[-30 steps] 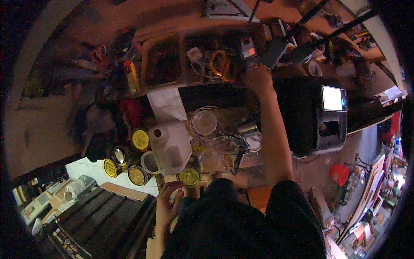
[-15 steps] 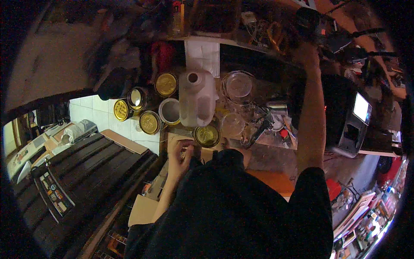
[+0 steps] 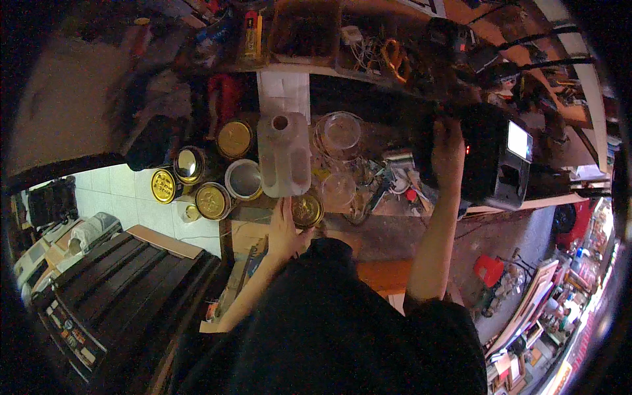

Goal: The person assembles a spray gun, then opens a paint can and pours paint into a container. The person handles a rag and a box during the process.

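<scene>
My left hand (image 3: 283, 229) lies beside a round can with a gold lid (image 3: 307, 209), its fingers stretched out along the can's left edge and below the white plastic jug (image 3: 284, 158). Farther right, my right hand (image 3: 449, 135) reaches to a dark area beside a black machine with a lit screen (image 3: 520, 141); shadow hides its fingertips and anything in them. Left of the jug stand an open can with a pale rim (image 3: 244, 180) and several gold-lidded cans (image 3: 213, 200). Clear round plastic containers (image 3: 342, 130) are right of the jug.
Loose tools and small parts (image 3: 398, 178) lie on the bench between the clear containers and the machine. A shelf with bins (image 3: 306, 33) and cables runs along the back. At lower left is a dark ribbed cover (image 3: 138, 276); a red container (image 3: 488, 270) is at lower right.
My left hand has moved forward and its fingers have straightened beside the gold-lidded can. My right hand has come back from the rear shelf toward the machine. The view has shifted.
</scene>
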`<state>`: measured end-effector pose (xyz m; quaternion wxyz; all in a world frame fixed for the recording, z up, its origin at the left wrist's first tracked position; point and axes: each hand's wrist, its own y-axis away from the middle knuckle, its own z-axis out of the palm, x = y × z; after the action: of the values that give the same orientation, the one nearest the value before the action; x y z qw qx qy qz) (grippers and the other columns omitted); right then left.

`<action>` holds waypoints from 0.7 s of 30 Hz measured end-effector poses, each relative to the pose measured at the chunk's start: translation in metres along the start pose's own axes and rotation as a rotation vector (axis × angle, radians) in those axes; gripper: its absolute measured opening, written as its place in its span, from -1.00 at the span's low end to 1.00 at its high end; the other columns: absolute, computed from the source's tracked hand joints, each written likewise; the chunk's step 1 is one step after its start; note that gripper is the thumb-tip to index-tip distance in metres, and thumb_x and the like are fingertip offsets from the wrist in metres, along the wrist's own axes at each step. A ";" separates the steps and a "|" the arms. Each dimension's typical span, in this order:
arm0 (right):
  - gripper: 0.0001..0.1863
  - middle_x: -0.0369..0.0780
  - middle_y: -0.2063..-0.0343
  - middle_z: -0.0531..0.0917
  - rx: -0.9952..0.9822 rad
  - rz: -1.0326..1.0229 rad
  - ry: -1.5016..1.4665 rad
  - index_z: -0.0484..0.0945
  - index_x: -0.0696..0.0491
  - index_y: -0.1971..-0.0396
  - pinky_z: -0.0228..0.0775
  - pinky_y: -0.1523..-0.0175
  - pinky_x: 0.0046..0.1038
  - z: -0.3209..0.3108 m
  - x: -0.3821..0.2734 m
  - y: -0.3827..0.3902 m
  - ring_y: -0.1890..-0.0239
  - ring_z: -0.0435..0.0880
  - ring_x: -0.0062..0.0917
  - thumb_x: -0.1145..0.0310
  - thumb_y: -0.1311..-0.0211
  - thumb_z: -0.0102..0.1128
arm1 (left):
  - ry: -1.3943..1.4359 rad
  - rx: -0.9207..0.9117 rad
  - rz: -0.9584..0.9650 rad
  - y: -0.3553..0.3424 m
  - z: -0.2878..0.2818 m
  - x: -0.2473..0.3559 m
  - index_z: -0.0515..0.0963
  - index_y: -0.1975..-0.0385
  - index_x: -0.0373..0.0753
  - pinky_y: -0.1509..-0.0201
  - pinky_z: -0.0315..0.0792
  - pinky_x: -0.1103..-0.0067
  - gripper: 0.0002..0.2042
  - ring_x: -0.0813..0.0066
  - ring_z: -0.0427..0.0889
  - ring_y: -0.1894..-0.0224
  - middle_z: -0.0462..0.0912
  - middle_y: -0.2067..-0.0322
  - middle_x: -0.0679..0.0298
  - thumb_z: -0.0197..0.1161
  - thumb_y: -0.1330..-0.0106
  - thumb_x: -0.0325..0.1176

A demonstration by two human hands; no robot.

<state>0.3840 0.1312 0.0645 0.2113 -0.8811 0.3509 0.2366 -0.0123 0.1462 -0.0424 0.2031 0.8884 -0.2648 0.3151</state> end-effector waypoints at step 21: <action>-0.65 -0.07 0.29 0.66 -0.508 0.328 -0.282 0.42 0.02 -0.16 0.49 0.25 -0.26 0.034 -0.084 0.334 0.39 0.66 -0.20 0.28 -0.45 0.04 | 0.115 -0.163 0.260 -0.026 -0.024 -0.042 0.15 -0.38 -0.11 -0.23 0.40 0.19 0.02 -0.11 0.37 -0.24 0.30 -0.22 -0.02 0.60 0.17 -0.18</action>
<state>0.0808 -0.0292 0.0160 -0.0093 -0.7959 0.3851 0.4671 -0.0353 0.1933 -0.0586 0.2471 0.8077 -0.3901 0.3665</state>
